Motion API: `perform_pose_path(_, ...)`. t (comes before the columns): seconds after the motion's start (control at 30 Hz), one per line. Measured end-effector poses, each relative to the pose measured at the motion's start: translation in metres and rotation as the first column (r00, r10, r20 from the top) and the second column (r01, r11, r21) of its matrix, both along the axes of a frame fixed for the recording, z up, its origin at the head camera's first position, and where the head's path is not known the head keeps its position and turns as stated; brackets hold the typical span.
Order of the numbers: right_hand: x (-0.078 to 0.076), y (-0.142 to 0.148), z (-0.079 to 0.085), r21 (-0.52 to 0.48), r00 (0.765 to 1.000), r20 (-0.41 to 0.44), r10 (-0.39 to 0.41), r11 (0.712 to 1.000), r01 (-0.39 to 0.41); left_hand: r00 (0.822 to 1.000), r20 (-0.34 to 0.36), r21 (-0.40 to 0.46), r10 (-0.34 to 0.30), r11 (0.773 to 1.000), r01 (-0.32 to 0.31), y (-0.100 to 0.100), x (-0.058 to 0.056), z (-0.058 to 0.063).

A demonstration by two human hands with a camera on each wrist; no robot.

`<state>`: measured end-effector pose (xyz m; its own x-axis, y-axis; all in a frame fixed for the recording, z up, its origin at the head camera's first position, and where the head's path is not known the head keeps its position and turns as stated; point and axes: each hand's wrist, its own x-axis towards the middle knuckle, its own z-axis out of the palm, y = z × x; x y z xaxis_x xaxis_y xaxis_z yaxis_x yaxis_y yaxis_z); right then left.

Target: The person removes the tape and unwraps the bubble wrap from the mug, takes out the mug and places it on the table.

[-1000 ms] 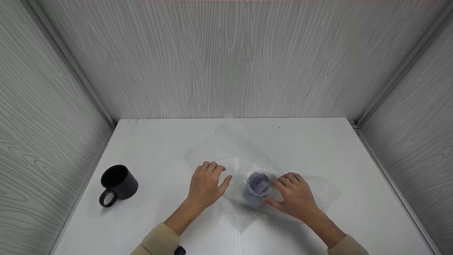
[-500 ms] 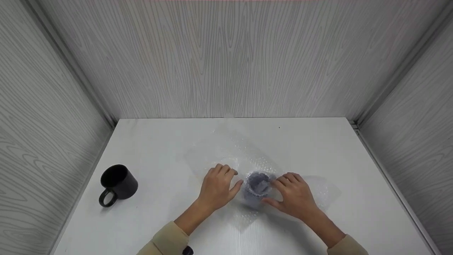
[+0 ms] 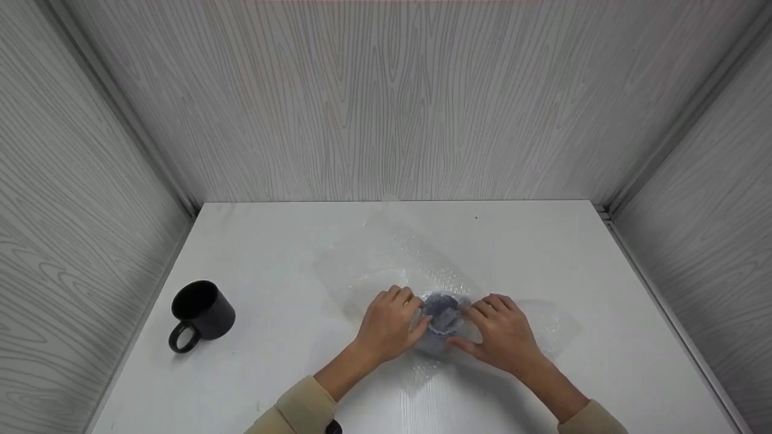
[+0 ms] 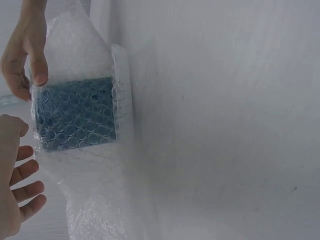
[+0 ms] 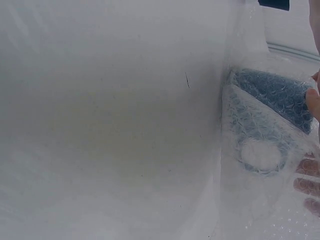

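A bluish-dark mug (image 4: 77, 115) stands upright, covered in clear bubble wrap (image 3: 416, 247) that spreads out over the table. Its ring-shaped handle (image 5: 285, 152) shows through the plastic in the right wrist view. At the mug's right side, my right hand (image 3: 497, 331) pinches the wrap by the rim with curled fingers and thumb. My left hand (image 3: 389, 325) has come to the left side of the rim. Its fingers (image 4: 26, 172) are relaxed and spread, and in the head view the fingertips overlap the rim.
An unwrapped black mug (image 3: 205, 310) stands at the table's left, its handle toward the front left. Wood-grain panels (image 3: 386, 102) enclose the white table (image 3: 531, 241) at the back and both sides. A flap of wrap reaches out past the right hand.
My left hand has moved right and slightly toward the front, from over the loose wrap up to the wrapped mug's rim. The right hand and both mugs have stayed in place.
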<state>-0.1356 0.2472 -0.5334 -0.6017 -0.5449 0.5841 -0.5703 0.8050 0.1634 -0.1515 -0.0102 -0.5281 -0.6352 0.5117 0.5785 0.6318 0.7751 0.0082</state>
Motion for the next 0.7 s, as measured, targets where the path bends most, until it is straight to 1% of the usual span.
perform_pose_path(0.13, 0.0, 0.001, 0.0, 0.003, 1.0, -0.007, 0.007, 1.0, -0.007, 1.0, -0.023, -0.014, -0.003, 1.0, 0.003, 0.003, 0.0, 0.0)
perform_pose_path(0.27, 0.0, 0.002, -0.001, -0.003, 1.0, -0.008, 0.011, 1.0, -0.011, 0.999, -0.037, -0.034, -0.02, 0.999, 0.019, 0.008, 0.0, 0.001)
perform_pose_path(0.53, 0.001, 0.001, 0.001, 0.007, 1.0, 0.012, 0.002, 1.0, -0.002, 0.999, -0.02, -0.076, -0.045, 0.996, 0.043, 0.018, 0.0, 0.002)
perform_pose_path(0.7, 0.001, 0.001, 0.001, 0.011, 1.0, 0.005, -0.004, 1.0, 0.004, 0.999, -0.004, -0.092, -0.052, 0.994, 0.051, 0.021, -0.001, 0.003)
